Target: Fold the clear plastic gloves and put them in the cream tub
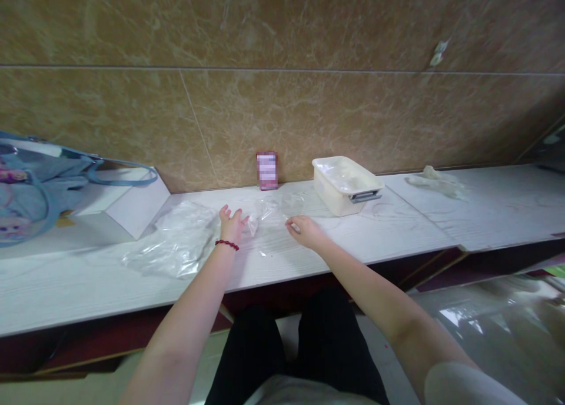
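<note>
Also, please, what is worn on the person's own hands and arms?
The left hand has a dark red beaded bracelet at its wrist; the right hand has nothing visible. A pale, plain fabric sleeve covers the right upper arm.

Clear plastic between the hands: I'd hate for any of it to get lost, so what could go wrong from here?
The clear plastic barely shows against the pale counter, so a piece could be overlooked. The large bag lies right beside the left hand, and the forearm might drag it towards the front edge. The tub stands close to the right hand, so a careless sweep might bump it.
</note>
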{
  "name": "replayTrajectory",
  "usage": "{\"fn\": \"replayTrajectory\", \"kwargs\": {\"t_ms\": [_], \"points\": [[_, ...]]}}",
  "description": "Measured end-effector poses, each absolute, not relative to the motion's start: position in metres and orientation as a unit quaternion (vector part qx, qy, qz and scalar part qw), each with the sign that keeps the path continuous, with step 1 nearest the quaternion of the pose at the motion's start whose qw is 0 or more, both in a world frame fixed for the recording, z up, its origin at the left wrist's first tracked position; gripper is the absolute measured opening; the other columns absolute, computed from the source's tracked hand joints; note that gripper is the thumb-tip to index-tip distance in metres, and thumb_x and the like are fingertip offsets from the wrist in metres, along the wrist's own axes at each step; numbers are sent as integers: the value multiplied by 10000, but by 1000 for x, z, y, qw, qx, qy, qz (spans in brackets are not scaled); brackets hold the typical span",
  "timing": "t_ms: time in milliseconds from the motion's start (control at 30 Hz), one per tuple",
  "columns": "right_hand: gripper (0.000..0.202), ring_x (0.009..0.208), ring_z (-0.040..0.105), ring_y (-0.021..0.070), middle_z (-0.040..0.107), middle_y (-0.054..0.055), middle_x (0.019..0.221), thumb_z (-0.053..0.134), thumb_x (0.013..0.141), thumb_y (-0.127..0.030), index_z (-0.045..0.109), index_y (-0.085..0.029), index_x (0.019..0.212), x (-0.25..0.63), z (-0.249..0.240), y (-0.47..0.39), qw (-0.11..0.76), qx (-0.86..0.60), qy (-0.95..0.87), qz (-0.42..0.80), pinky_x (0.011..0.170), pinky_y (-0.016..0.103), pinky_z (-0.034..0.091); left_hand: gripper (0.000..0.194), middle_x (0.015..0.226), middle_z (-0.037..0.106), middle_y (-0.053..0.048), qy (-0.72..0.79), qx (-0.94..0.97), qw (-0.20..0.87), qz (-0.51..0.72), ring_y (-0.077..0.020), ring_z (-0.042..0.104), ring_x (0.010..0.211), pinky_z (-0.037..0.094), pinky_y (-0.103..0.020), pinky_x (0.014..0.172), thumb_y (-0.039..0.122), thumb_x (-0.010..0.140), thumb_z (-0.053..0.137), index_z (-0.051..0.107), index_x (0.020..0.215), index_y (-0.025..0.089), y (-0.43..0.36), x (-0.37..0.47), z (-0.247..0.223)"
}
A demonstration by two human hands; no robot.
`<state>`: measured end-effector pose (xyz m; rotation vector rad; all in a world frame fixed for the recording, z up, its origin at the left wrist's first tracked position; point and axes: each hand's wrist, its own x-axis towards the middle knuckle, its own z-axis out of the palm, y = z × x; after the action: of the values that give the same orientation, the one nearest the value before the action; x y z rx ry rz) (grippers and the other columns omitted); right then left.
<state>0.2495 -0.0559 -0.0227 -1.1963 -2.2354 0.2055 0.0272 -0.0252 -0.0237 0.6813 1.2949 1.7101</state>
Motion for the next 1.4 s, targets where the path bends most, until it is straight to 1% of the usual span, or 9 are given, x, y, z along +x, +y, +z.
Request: {"fn": "replayTrajectory", "kwargs": {"t_ms": [200,367,633,867,1000,1100,1167,1300,1400], "points": [[197,841,556,143,637,49,860,439,741,-103,594,-156,851,210,-20,-19,329,-359,-869,89,801,265,389,342,1087,428,-31,342,201,605,690,-172,537,921,483,-384,756,321,732,501,388,1055,321,-32,27,-15],[223,787,554,131,625,36,817,461,712,-99,564,-157,901,211,-38,-10,389,-405,-821,106,760,256,405,434,1166,423,-83,262,234,698,624,-224,538,977,436,-425,782,457,760,445,324,1166,364,-41,33,-15],[243,828,533,129,617,24,840,438,726,-92,552,-174,924,215,-37,-10,356,-407,-833,121,805,270,380,539,1193,446,-119,246,286,703,603,-220,530,1014,393,-426,845,537,765,385,253,1243,325,-36,36,-18],[409,949,460,157,573,42,946,407,664,-21,576,-203,988,215,-34,-13,343,-399,-846,89,879,317,315,414,1161,483,-84,258,318,674,615,-185,530,1014,386,-385,890,466,777,426,383,1142,274,-34,38,-19],[438,1045,370,181,498,32,1084,409,681,-37,600,-275,995,214,-27,-21,312,-400,-859,68,894,354,271,404,1121,508,-67,283,350,660,601,-186,552,976,396,-399,879,458,764,449,391,1122,281,-32,41,-21],[387,1093,304,206,430,-1,1184,433,708,-79,627,-328,931,213,-25,-26,271,-416,-866,63,890,391,239,380,1065,543,-69,330,428,590,599,-181,546,978,385,-408,890,456,781,402,420,1098,247,-27,38,-29],[333,1102,285,218,423,-4,1197,446,716,-98,649,-319,860,214,-26,-26,244,-454,-854,71,885,413,223,340,1018,568,-70,408,531,469,577,-180,530,991,362,-399,916,413,773,423,482,1041,212,-21,30,-35],[284,1087,302,219,461,3,1163,448,714,-103,669,-279,742,220,-29,-22,229,-525,-814,96,859,415,247,278,1019,588,-65,500,748,198,389,-199,502,1011,333,-381,947,311,744,457,588,960,194,-13,13,-46],[296,1059,347,204,505,7,1111,438,700,-99,666,-275,766,224,-30,-17,259,-552,-786,101,843,388,288,309,1075,574,-78,518,795,95,303,-216,474,1054,332,-388,949,295,759,417,605,980,188,-11,9,-50]]}}
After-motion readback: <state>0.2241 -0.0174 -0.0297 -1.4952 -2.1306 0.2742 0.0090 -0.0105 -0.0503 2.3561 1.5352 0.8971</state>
